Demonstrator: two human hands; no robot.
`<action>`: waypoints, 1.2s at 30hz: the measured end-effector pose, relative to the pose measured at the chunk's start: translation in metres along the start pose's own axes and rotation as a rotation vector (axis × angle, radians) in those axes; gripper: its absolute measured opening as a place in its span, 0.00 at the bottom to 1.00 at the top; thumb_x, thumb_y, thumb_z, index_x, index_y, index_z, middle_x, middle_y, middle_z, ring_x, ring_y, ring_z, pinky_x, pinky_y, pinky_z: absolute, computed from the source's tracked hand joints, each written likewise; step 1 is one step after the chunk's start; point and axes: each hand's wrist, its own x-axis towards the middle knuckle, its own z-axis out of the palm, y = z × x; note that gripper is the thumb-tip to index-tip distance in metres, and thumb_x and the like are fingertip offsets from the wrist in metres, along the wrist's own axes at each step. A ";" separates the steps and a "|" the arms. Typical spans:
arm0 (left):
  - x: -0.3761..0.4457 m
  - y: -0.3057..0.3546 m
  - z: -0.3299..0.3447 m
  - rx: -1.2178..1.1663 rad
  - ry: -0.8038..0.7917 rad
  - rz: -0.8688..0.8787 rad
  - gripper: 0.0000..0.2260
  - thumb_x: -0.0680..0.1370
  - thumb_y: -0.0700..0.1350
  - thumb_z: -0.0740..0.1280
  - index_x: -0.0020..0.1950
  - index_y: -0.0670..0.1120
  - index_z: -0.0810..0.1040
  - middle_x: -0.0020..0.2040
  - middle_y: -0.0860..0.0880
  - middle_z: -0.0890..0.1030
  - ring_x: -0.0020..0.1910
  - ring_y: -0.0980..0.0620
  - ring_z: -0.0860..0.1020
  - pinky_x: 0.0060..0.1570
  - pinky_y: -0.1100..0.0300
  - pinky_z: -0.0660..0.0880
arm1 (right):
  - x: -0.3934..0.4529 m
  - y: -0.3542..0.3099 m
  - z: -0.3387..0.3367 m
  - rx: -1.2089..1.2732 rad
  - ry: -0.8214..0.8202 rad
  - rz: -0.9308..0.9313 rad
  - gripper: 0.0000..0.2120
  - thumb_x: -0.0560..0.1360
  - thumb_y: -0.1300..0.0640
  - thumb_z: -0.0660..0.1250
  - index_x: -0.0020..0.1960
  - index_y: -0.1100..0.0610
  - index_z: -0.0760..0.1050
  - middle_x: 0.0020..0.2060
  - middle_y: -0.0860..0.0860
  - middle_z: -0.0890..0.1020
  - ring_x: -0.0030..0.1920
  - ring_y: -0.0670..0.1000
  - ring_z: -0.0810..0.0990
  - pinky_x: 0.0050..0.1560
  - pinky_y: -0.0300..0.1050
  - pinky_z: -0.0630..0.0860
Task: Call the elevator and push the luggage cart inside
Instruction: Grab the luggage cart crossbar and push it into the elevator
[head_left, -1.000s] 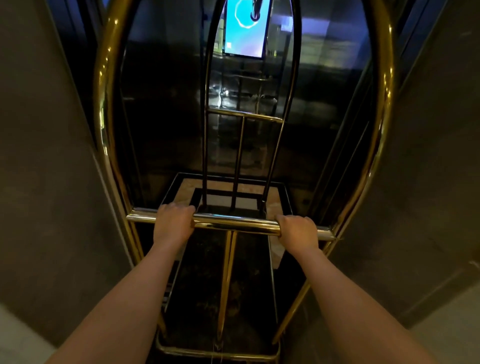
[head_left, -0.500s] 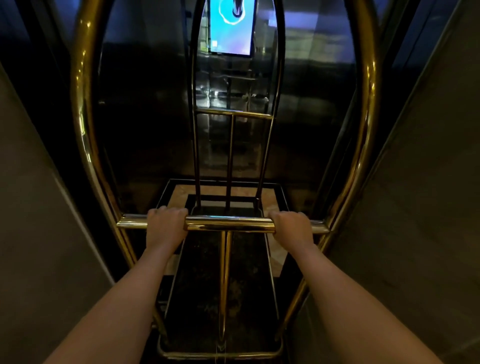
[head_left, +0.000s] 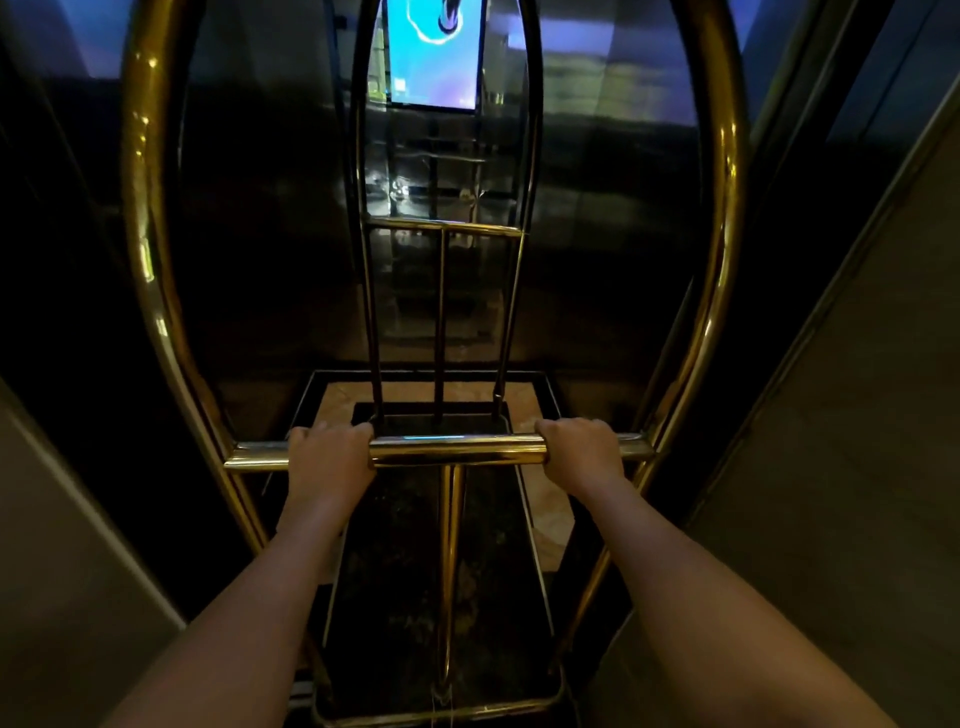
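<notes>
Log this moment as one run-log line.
stage: pushing cart into elevator | left hand: gripping handle bar | right hand: gripping handle bar | cart deck: no luggage | ahead: lit screen

Two bare forearms showed in the head view, entering from about 7 and 5 o'clock and narrowing toward the wrists near the centre. No sleeve, cuff or glove covered either one as far back as the frame's lower edge. The left hand (head_left: 328, 460) and the right hand (head_left: 582, 454) wore no ring, watch, band or strap. Dim light left nails and finer marks too dark to tell.
</notes>
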 end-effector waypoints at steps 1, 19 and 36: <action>0.000 0.000 0.001 -0.001 0.005 0.006 0.05 0.74 0.48 0.68 0.40 0.54 0.73 0.32 0.55 0.71 0.37 0.53 0.72 0.51 0.50 0.72 | 0.001 0.001 0.000 -0.004 0.000 0.002 0.09 0.71 0.56 0.72 0.47 0.46 0.75 0.33 0.44 0.73 0.33 0.46 0.72 0.39 0.44 0.68; 0.030 -0.007 0.015 0.068 0.077 0.070 0.06 0.73 0.49 0.69 0.37 0.51 0.75 0.29 0.52 0.71 0.30 0.50 0.71 0.43 0.51 0.71 | 0.034 0.010 0.013 -0.067 0.020 0.001 0.05 0.72 0.55 0.71 0.47 0.48 0.77 0.33 0.45 0.76 0.31 0.47 0.74 0.32 0.43 0.67; 0.123 -0.013 0.041 0.063 0.029 0.013 0.04 0.74 0.48 0.69 0.44 0.49 0.79 0.36 0.48 0.79 0.36 0.46 0.77 0.45 0.51 0.73 | 0.125 0.014 0.030 -0.057 0.056 -0.005 0.05 0.73 0.56 0.70 0.46 0.48 0.76 0.33 0.45 0.74 0.32 0.48 0.72 0.36 0.45 0.66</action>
